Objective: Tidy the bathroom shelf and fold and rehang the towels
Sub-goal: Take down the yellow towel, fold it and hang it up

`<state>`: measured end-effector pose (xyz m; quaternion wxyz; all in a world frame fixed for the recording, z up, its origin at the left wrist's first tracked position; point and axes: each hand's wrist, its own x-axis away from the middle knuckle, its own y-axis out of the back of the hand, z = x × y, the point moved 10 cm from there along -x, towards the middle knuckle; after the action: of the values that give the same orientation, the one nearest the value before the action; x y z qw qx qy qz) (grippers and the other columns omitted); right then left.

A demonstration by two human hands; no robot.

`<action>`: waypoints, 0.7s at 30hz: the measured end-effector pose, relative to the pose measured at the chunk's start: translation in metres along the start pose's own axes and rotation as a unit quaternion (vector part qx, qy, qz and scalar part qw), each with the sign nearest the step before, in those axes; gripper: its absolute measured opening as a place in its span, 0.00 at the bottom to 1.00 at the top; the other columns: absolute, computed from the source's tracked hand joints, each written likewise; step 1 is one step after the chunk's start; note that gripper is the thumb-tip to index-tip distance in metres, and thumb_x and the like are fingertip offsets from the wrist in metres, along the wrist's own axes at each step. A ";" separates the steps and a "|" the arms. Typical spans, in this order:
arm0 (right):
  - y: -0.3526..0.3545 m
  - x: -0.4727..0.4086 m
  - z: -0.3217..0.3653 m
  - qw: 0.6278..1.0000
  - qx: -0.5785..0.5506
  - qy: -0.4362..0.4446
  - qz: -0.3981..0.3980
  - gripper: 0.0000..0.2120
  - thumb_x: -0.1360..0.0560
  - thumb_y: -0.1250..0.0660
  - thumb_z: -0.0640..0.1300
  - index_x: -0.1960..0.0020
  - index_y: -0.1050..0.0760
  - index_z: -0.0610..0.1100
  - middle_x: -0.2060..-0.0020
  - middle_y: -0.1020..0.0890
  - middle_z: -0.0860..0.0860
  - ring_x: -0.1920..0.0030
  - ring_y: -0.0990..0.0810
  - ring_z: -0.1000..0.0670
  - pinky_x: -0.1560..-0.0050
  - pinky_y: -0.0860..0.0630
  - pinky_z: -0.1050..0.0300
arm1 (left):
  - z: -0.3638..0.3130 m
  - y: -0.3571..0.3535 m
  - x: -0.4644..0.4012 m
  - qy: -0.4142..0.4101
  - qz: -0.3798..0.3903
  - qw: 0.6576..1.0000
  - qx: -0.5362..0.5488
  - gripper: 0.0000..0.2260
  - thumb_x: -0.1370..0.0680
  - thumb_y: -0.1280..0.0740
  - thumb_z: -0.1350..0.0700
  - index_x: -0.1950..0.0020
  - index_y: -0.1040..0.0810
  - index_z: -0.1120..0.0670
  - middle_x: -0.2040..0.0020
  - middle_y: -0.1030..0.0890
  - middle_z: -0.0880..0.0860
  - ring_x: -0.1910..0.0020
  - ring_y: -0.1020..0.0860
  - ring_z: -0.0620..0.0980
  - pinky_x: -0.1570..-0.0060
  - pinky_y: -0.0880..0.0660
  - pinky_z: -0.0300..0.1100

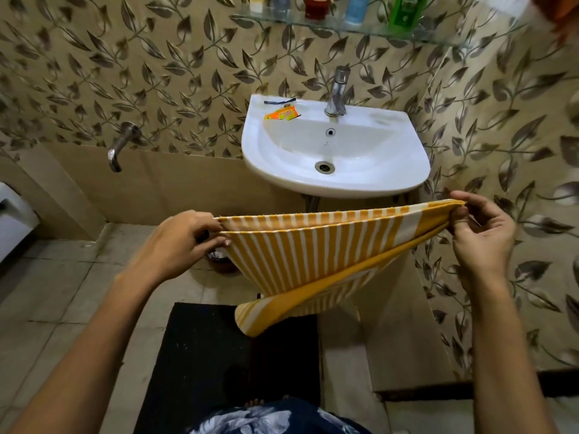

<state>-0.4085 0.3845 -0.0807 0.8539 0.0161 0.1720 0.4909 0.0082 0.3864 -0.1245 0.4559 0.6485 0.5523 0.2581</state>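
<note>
Your left hand (pixel 188 236) at 9 o'clock has its fingers pinching one end of the towel (pixel 316 255). The striped yellow towel sags doubled at centre, below the sink (pixel 369 180). At 3 o'clock your right hand (pixel 482 233) pinches the other end. At 12 o'clock bottles stand on the shelf (pixel 338 26).

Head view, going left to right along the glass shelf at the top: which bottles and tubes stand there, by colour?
On the glass shelf: yellow-capped white tube → clear grey bottle → red bottle → blue bottle → green bottle. Their tops are cut off by the frame.
</note>
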 end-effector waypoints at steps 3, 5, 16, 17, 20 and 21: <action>-0.003 0.000 -0.005 1.000 0.020 0.008 0.006 0.11 0.22 0.39 0.34 0.47 0.23 0.47 0.57 0.21 0.57 0.57 0.20 0.62 0.51 0.21 0.59 | -0.012 0.017 0.001 -0.029 0.007 0.998 -0.061 0.20 0.28 0.42 0.37 0.57 0.18 0.49 0.65 0.24 0.45 0.64 0.26 0.45 0.66 0.27 0.46; -0.011 0.000 -0.004 0.999 0.027 0.018 0.024 0.11 0.22 0.38 0.34 0.48 0.23 0.47 0.58 0.21 0.59 0.60 0.21 0.66 0.54 0.21 0.63 | -0.010 0.024 0.001 -0.003 0.015 0.994 -0.108 0.26 0.31 0.45 0.32 0.57 0.18 0.50 0.64 0.23 0.46 0.64 0.25 0.47 0.65 0.25 0.45; -0.103 0.069 0.015 0.971 0.035 0.082 0.220 0.23 0.27 0.39 0.26 0.57 0.24 0.56 0.59 0.19 0.59 0.60 0.22 0.64 0.61 0.28 0.74 | 0.085 -0.024 0.026 0.452 0.154 0.869 -0.133 0.57 0.47 0.47 0.17 0.32 0.30 0.56 0.33 0.28 0.61 0.37 0.28 0.62 0.42 0.29 0.52; -0.110 0.079 0.012 0.967 0.038 0.083 0.237 0.24 0.27 0.39 0.26 0.57 0.23 0.57 0.60 0.19 0.59 0.60 0.22 0.64 0.61 0.28 0.74 | 0.098 -0.043 0.031 0.461 0.189 0.861 -0.104 0.53 0.40 0.42 0.21 0.27 0.37 0.57 0.28 0.34 0.60 0.32 0.32 0.61 0.35 0.33 0.54; -0.119 0.092 -0.001 0.964 0.040 0.073 0.252 0.22 0.26 0.38 0.29 0.58 0.23 0.57 0.60 0.18 0.59 0.59 0.21 0.61 0.62 0.28 0.73 | 0.116 -0.094 0.056 0.463 0.293 0.836 0.028 0.41 0.27 0.36 0.37 0.24 0.47 0.59 0.24 0.44 0.61 0.26 0.42 0.61 0.28 0.44 0.52; -0.118 0.091 -0.004 0.965 0.043 0.069 0.249 0.21 0.26 0.37 0.30 0.58 0.23 0.58 0.60 0.18 0.59 0.59 0.20 0.60 0.62 0.27 0.72 | 0.107 -0.105 0.064 0.454 0.332 0.824 0.075 0.45 0.29 0.36 0.35 0.24 0.50 0.58 0.23 0.47 0.60 0.25 0.45 0.60 0.27 0.46 0.52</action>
<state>-0.2694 0.3995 -0.1333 0.6895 0.0613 0.2419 0.6799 0.0641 0.4112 -0.2754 -0.0097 0.6348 0.4657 0.6164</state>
